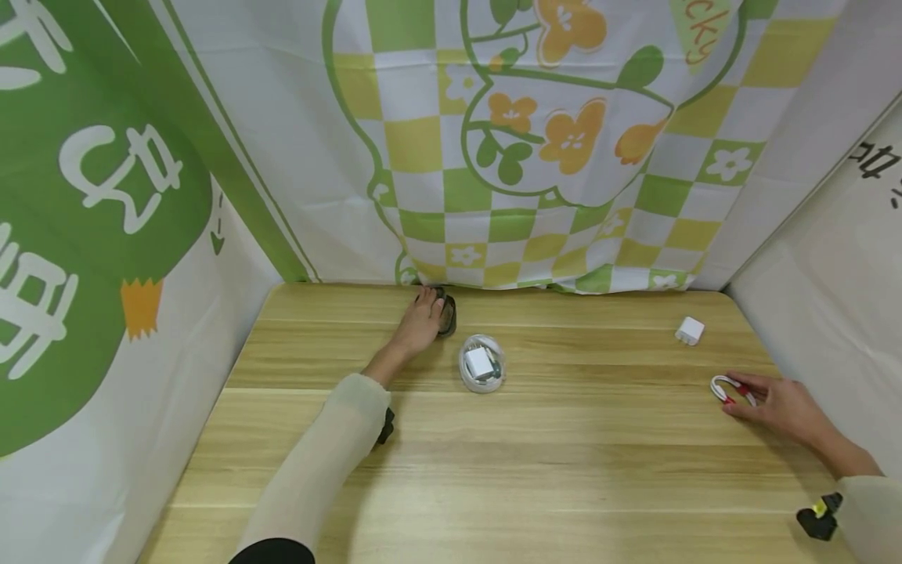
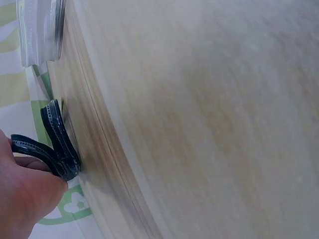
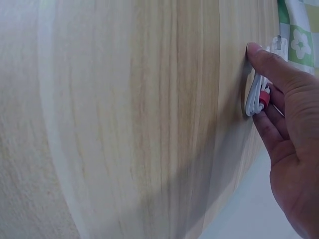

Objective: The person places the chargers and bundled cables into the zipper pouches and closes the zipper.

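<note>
At the back of the table my left hand [image 1: 420, 319] holds a small dark zippered case [image 1: 447, 316]. In the left wrist view the case [image 2: 62, 149] stands open in a V, with zipper teeth along its edges and the left hand [image 2: 27, 194] gripping one half. Far to the right, my right hand [image 1: 782, 406] pinches a coiled white cable [image 1: 720, 386] with red bands between thumb and fingers. The right wrist view shows the cable [image 3: 252, 94] bundled in loops against the fingers of the right hand [image 3: 294, 119], close over the wood.
Right of the left hand lies a round clear container [image 1: 501, 368] with a white charger [image 1: 479, 363] inside. A white plug adapter [image 1: 690, 330] sits near the back right corner. A patterned curtain [image 1: 465, 227] hangs along the back edge of the wooden table [image 1: 564, 470].
</note>
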{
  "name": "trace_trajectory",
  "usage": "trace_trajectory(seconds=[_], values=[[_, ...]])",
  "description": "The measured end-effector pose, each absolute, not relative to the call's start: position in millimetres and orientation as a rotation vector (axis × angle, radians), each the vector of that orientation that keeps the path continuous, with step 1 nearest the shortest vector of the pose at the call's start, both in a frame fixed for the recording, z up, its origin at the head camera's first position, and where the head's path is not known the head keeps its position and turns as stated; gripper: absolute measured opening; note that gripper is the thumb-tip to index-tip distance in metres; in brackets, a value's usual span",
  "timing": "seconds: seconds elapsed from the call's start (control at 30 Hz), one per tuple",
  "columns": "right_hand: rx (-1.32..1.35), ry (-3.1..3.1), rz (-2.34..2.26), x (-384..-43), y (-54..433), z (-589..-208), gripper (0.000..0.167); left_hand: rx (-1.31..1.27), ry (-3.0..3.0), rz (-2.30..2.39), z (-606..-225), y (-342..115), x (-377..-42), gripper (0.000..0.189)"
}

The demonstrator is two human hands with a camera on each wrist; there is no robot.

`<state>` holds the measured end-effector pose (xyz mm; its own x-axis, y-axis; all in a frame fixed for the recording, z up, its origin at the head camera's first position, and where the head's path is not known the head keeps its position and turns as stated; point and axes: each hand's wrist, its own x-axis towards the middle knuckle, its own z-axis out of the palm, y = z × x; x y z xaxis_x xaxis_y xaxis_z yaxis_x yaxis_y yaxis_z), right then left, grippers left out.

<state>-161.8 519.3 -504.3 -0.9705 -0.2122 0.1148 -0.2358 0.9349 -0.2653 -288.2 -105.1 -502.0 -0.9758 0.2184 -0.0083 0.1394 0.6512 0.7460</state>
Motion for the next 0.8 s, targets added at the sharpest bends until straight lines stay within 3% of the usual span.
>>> trace_trajectory(seconds=[0.8], values=[[0.328,-2.987,0.581,-177,491,-496,0.064,0.341,2.695,1.529,-507,-121,-290,0.049]])
